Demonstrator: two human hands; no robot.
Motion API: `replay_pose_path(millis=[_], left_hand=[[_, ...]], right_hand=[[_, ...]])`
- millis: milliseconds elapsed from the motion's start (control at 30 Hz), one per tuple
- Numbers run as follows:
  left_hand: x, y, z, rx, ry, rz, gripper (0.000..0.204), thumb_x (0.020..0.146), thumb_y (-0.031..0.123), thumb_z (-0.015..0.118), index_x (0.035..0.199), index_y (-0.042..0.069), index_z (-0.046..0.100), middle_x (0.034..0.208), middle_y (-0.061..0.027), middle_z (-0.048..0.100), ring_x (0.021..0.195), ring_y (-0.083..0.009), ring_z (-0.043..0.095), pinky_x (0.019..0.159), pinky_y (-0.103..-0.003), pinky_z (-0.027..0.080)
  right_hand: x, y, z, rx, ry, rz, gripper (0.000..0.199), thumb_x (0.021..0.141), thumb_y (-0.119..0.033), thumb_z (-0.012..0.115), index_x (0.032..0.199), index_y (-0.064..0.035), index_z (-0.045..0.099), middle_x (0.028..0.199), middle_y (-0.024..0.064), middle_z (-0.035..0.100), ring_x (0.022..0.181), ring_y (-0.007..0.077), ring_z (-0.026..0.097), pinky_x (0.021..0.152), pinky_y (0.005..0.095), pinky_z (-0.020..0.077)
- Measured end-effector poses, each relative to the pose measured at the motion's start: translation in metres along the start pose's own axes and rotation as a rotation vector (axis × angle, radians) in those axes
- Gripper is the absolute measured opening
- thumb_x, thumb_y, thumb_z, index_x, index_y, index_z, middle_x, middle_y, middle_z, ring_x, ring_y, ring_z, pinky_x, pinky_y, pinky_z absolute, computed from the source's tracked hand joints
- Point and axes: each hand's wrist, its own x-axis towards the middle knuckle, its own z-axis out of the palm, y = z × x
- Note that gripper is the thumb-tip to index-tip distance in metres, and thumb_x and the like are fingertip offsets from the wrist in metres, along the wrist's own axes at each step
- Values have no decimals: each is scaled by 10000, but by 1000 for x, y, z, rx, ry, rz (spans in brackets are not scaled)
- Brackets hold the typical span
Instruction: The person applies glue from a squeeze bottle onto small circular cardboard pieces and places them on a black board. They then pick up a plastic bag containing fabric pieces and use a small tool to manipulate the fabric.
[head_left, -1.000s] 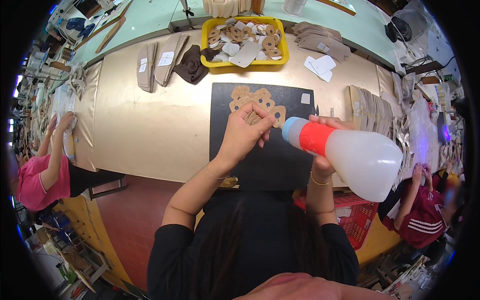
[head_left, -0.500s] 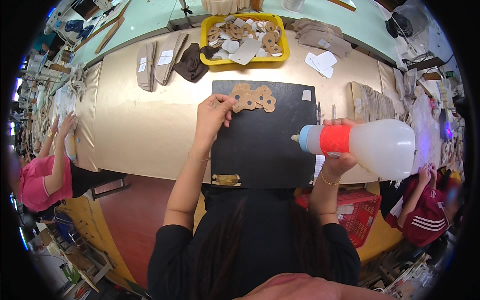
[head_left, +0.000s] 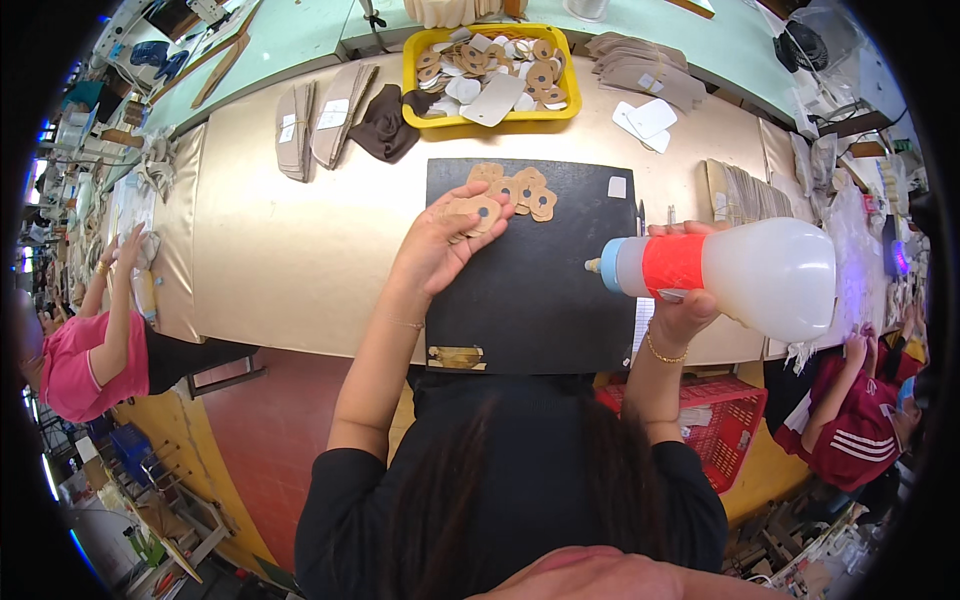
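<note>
My left hand (head_left: pixel 436 250) holds several tan flower-shaped pieces (head_left: pixel 474 214) with dark round centres, pinched between thumb and fingers over the black board (head_left: pixel 540 300). More of these pieces (head_left: pixel 530 194) lie in an overlapping cluster beyond it, near the board's far edge. In my right hand (head_left: pixel 686 312) is a large translucent squeeze bottle (head_left: pixel 765 277) with a red band and a light blue cap. The bottle lies on its side in the air, its nozzle pointing left over the board's right part. Whitish contents show inside it.
A yellow basket (head_left: pixel 410 75) of brown and white pieces stands beyond the board. Bundled fabric panels (head_left: pixel 294 130) and a dark cloth (head_left: pixel 385 125) lie to its left. White cards (head_left: pixel 645 120) and stacked panels (head_left: pixel 745 192) are at right. A red crate (head_left: pixel 735 420) sits below; co-workers flank the table.
My left hand has lifted several flower-shaped pieces off the cluster and turned over, palm more upward. The bottle in my right hand has hardly moved.
</note>
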Motion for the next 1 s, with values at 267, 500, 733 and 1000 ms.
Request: replay_pose_path(millis=[267,500,733,1000], left_hand=[[-17,-10,49,386,40,90,305,874,89,622,1115,-76,533,983,-194,646,868,-274,679,710,-295,591],[-20,-11,61,418,44,32,237,871,78,629,1062,-32,542,777,-99,621,630,-180,650,562,-262,562],[-19,-17,67,409,89,83,208,869,106,639,1021,-11,559,713,-58,606,589,-115,606,492,-221,502],[-23,-16,67,519,85,90,159,866,142,640,928,2,600,685,-28,599,540,-69,567,459,-201,455]], right_hand=[[11,-3,24,-32,-69,-78,899,577,-609,796,1132,24,480,1016,107,554,972,291,617,869,451,520],[11,-2,28,-44,-107,-97,867,596,-607,784,1125,20,505,1017,70,528,978,293,618,860,427,518],[9,-1,28,-54,-113,-88,844,592,-569,809,1125,15,512,1016,75,535,984,288,619,877,418,518],[9,7,31,-86,-194,-200,791,614,-535,818,1109,10,530,1019,93,550,958,275,633,845,382,536]])
